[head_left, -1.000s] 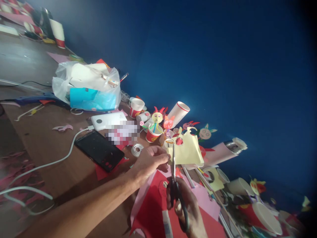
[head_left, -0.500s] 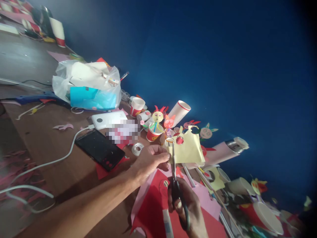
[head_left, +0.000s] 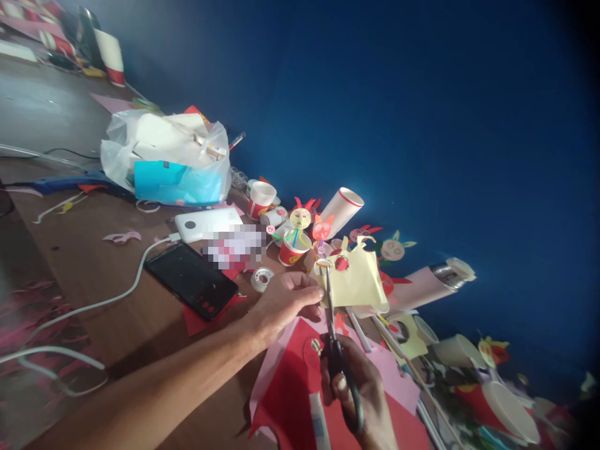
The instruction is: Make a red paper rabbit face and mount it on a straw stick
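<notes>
My left hand (head_left: 297,297) pinches the left edge of a pale yellow paper sheet (head_left: 359,281), which has a round hole and ragged cut edges at the top. In my right hand (head_left: 359,381) is a pair of black-handled scissors (head_left: 336,362). Their blades point up and away, against the left part of the paper, close to my left fingertips. Beneath my hands lie red paper (head_left: 281,387) and pink paper (head_left: 398,375). A glue stick or similar white tube (head_left: 319,415) rests on the red sheet.
Left of my hands are a tape roll (head_left: 261,279), a black phone (head_left: 192,281) and a white power bank (head_left: 209,225) with a cable. Paper cups (head_left: 294,248) with paper faces on straws stand behind. A pink thermos (head_left: 417,290) lies right; a plastic bag (head_left: 164,156) sits farther back.
The view has shifted slightly. Both hands keep their hold on the yellow paper and the scissors, and the blades have barely moved.
</notes>
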`<state>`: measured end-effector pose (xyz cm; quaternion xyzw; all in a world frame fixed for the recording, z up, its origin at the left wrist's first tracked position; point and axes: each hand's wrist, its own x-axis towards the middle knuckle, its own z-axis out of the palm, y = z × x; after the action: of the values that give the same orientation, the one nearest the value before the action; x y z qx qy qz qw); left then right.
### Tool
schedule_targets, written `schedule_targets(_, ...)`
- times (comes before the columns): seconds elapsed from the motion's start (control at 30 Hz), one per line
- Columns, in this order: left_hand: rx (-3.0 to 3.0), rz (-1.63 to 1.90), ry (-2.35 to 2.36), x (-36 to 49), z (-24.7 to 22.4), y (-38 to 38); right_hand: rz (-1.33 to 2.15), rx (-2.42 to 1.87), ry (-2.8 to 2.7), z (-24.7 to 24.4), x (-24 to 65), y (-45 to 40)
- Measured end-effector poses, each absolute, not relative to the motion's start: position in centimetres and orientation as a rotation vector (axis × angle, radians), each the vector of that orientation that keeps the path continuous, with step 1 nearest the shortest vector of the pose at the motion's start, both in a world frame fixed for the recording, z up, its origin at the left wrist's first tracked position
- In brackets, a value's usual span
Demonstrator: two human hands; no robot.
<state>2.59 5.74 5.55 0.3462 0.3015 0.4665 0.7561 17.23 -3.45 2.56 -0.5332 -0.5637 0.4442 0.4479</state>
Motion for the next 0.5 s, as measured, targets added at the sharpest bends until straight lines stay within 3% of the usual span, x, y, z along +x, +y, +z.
schedule_targets(0.5, 0.772, 0.980, 0.645, 2.72, 5.31, 5.71, 1.059, -1.344, -1.464, 2.98, 17.34, -3.37)
